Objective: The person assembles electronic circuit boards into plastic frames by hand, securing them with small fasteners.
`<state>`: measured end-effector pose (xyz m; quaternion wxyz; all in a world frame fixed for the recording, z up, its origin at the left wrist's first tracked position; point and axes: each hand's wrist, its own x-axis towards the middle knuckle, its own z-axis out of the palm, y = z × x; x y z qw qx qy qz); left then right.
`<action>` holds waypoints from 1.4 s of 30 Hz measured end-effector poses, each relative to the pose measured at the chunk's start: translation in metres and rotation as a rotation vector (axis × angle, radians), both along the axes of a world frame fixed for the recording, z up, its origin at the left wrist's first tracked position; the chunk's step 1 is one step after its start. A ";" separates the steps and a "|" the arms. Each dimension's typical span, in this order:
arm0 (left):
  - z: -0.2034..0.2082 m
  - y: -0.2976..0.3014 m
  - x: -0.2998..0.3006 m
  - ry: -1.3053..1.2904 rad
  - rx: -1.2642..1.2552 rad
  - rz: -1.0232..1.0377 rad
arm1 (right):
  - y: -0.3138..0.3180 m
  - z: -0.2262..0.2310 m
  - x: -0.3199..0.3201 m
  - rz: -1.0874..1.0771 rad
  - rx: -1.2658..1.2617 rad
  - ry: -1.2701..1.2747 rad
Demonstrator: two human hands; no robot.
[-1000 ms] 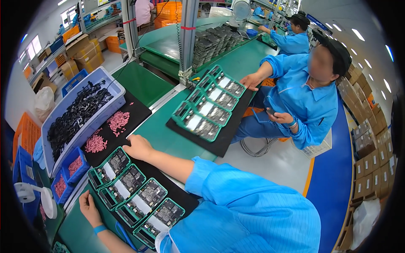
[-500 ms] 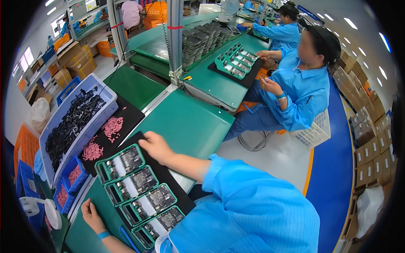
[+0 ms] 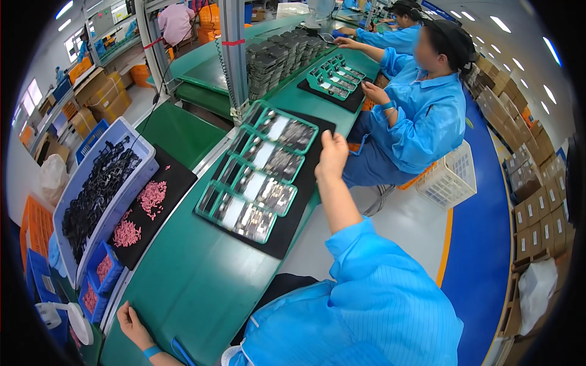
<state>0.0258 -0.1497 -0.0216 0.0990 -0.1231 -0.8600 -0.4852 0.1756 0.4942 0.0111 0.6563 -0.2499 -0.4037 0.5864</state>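
My right hand (image 3: 332, 154) rests, fingers bent close together, on the right edge of a flat black rectangular mat (image 3: 284, 226), near its far corner; whether I am pinching it, I cannot tell. On the mat sits a row of four green rectangular frames with grey circuit boards (image 3: 281, 163), each crossed by a white strip. The mat lies near the right edge of the long green table (image 3: 189, 280). By the table's left edge is my left hand (image 3: 132, 324), fingers loosely curved.
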 end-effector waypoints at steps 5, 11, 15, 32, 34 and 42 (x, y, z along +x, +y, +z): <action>-0.001 0.005 -0.001 0.002 0.028 -0.012 | 0.070 -0.009 0.011 -0.147 -0.009 -0.163; -0.003 0.003 -0.001 0.023 0.000 -0.012 | 0.082 -0.011 0.009 -0.331 -0.131 -0.568; -0.003 0.005 -0.001 0.045 -0.027 -0.013 | 0.058 -0.002 -0.002 -0.579 0.356 -0.764; 0.004 0.014 0.006 0.101 -0.099 0.007 | -0.252 0.051 -0.185 0.437 0.589 -0.314; 0.005 0.024 0.007 0.084 -0.092 0.011 | -0.257 0.029 -0.196 0.354 0.680 -0.316; 0.029 0.023 0.012 0.223 -0.254 0.085 | -0.247 0.009 -0.226 0.158 0.916 -0.260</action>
